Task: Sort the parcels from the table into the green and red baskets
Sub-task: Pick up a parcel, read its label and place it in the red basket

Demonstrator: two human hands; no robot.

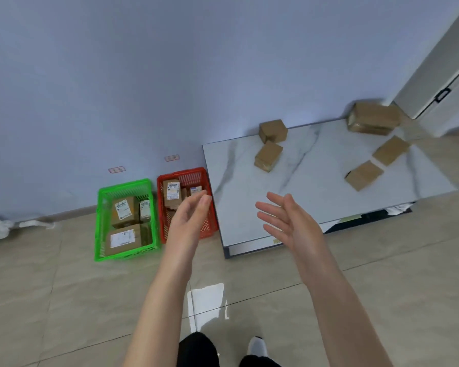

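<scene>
Both hands are empty: our left hand [190,211] hangs with loose, half-curled fingers in front of the red basket [206,229], and our right hand [286,221] is spread flat, palm inward, over the near edge of the counter [249,221]. Nothing is held.

Five parcels are on the marble counter: two small ones close together at the far left, [273,130] and [268,155], a bigger one [372,118] at the far right corner, and two flat ones, [390,150] and [364,174], near the right edge. The green basket [101,226] on the floor already holds about three parcels, and the red one holds several.

We judge the step is to fetch the next parcel. The labels of the counter parcels are not visible from here, so we should take one parcel only, probably the nearer small one, grasp it by two opposite sides, and turn it until the label shows. Only then can we choose the basket.
</scene>
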